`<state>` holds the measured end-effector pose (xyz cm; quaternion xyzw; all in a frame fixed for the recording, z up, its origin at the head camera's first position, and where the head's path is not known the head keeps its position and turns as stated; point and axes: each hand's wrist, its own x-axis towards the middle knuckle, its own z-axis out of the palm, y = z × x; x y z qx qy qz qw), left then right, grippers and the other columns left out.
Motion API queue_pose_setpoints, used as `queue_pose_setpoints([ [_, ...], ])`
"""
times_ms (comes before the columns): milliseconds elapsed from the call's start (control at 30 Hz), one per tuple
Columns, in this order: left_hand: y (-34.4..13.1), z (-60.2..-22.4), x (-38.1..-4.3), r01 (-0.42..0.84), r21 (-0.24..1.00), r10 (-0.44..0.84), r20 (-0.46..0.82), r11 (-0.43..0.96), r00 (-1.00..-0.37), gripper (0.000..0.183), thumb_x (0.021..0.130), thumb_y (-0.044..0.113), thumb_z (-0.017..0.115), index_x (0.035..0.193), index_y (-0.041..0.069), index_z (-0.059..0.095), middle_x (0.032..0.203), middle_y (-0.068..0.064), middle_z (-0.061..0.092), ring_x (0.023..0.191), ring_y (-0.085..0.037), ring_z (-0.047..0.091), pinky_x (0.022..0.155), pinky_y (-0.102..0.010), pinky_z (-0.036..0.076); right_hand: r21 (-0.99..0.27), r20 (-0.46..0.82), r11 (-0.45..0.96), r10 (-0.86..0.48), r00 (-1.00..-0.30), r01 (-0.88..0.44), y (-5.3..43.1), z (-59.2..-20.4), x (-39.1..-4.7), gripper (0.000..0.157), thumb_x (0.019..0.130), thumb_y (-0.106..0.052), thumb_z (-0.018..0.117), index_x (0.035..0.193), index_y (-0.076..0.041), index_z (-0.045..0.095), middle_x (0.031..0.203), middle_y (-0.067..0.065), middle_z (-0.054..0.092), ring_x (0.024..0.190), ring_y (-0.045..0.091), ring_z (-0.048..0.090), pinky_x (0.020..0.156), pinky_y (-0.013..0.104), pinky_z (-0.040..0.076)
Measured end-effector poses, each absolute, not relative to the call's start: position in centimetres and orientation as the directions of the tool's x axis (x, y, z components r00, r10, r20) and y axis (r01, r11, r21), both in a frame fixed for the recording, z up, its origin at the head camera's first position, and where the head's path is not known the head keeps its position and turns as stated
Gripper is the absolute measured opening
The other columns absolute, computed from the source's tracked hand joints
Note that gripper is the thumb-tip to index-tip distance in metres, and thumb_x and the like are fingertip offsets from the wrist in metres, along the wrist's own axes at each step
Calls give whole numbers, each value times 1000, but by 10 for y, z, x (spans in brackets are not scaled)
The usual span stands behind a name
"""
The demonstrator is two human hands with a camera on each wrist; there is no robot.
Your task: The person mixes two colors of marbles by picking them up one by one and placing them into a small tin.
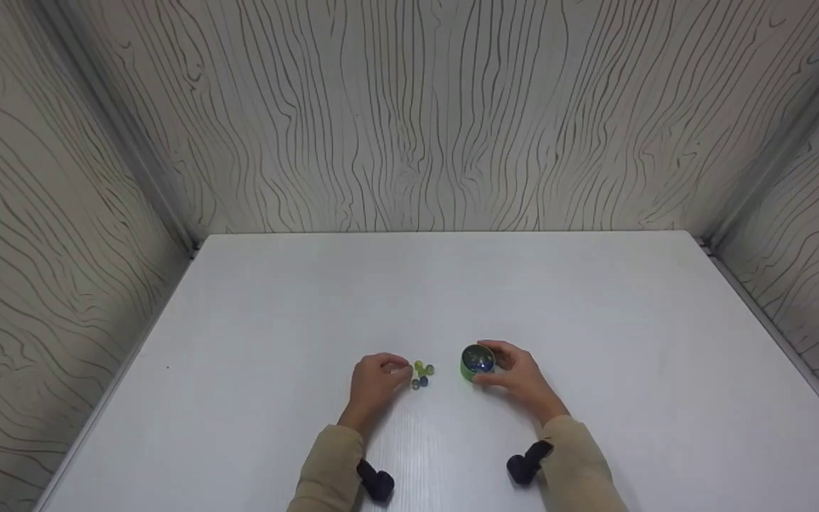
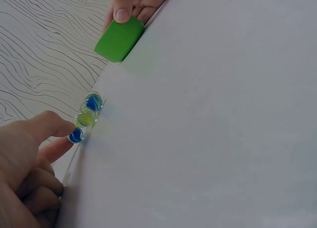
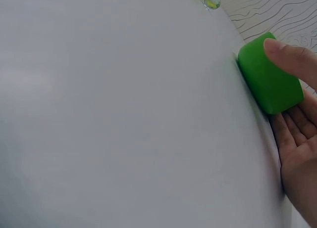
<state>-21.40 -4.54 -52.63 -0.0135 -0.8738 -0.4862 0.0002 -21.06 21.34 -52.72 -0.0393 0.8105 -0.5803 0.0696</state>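
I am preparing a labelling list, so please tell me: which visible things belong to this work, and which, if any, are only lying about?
Likely job things:
Green cup, held in the right grip
Glassy marbles, close to the left grip

Not part of it:
Tiny dark speck on the white table, too small to identify
Black wrist-worn devices
Wood-patterned walls

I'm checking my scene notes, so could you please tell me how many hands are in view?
2: the left hand beside the glass marbles on the white table, and the right hand holding the green cup. No other hands show.
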Motion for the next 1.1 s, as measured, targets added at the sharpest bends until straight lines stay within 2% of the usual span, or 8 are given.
queue_pose_setpoints([
  [233, -44, -527, -214, -1, 850, 20, -14, 526, -1000, 16, 83, 17, 70, 95, 8, 75, 107, -11, 73, 109, -31, 65, 94, -46, 51, -939, -64, 343, -135, -989, 14, 213, -528, -212, 65, 75, -14, 81, 133, -2, 54, 137, 22, 55, 131, 39, 51, 111, 49, 37],
  [600, -45, -531, -216, 9, 849, 5, 8, 529, -1000, 13, 82, 16, 70, 91, 9, 76, 103, -10, 74, 109, -30, 65, 96, -46, 49, -944, -74, 328, -142, -987, 24, 214, -527, -212, 67, 76, -15, 80, 135, -2, 52, 139, 22, 52, 132, 40, 49, 111, 48, 37],
  [1100, -43, -530, -215, -45, 865, -27, -36, 500, -999, 14, 82, 19, 70, 92, 10, 76, 107, -11, 73, 111, -30, 64, 96, -46, 48, -941, -75, 336, -134, -988, 25, 212, -525, -210, 66, 76, -14, 80, 134, -2, 52, 141, 21, 51, 134, 38, 48, 113, 48, 35],
])
